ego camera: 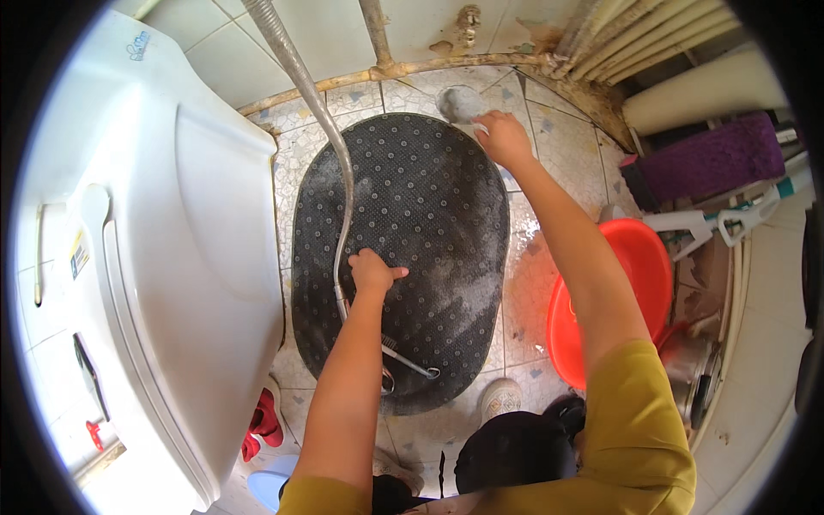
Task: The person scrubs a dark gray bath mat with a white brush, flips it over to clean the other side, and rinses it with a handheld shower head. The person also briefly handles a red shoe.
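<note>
A dark oval bath mat [418, 193] lies on the tiled floor, its dotted side up and patches of whitish suds on it. Over the middle of the mat is my left hand [373, 271], its thumb spread and nothing seen in it. Whether it presses on the mat is hard to tell. A metal shower hose [344, 193] passes just left of that hand; my forearm partly hides its shower head. Beyond the mat's far right edge, my right hand [505, 136] pinches a small white thing [481, 127], beside a round grey-white patch [460, 104] on the floor.
A brush [405, 360] lies on the mat's near end. On the right stand a red plastic basin [644, 277], a purple mop head [714, 158] and a metal pot [689, 367]. A white washing machine [206, 244] fills the left, with red shoes [267, 418] below. Pipes [450, 62] line the far wall.
</note>
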A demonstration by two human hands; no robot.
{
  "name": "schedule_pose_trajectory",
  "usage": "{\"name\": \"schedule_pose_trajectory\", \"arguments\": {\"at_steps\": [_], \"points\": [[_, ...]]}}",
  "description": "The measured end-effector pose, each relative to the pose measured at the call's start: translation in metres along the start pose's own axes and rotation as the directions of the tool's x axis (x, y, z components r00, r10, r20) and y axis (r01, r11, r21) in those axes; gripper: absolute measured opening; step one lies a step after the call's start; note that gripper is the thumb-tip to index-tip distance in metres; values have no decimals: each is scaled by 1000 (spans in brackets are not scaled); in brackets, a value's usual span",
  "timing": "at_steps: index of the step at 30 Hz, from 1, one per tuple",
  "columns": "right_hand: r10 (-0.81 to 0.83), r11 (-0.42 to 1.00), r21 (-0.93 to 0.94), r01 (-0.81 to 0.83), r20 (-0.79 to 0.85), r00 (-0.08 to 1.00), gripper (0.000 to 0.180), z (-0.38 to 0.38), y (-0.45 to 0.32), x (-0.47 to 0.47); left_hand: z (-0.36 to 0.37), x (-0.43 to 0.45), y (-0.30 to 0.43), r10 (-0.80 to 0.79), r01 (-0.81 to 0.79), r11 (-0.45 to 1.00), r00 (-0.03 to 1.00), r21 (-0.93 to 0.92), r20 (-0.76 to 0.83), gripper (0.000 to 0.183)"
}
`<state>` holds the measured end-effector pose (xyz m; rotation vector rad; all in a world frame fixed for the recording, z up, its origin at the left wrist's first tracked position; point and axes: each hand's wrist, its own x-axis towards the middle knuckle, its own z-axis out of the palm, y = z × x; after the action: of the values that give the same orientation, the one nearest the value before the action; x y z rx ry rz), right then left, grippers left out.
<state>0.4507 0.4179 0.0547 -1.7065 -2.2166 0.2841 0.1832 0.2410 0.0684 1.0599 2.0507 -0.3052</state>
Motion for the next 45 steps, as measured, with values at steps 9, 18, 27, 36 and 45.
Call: {"name": "schedule_pose_trajectory", "arguments": {"at_steps": [9,18,27,36,45], "points": [[102,992,-76,-103,-8,995,31,83,10,59,11,8,-13,59,-61,997,997,-40,-55,87],[86,996,-28,-83,142,986,18,73,21,73,7,4,-6,24,-26,999,999,-30,-45,85],[77,997,-6,-77,240,968,22,71,25,81,9,6,-8,18,-19,999,998,-30,-52,84],[365,928,-53,-368,-54,929,18,25,82,83,10,6,-7,60,-60,998,997,-4,-52,84],[127,980,-172,-104,124,984,19,50,38,60,3,4,-5,4,-5,999,1000,-38,-20,83]]}}
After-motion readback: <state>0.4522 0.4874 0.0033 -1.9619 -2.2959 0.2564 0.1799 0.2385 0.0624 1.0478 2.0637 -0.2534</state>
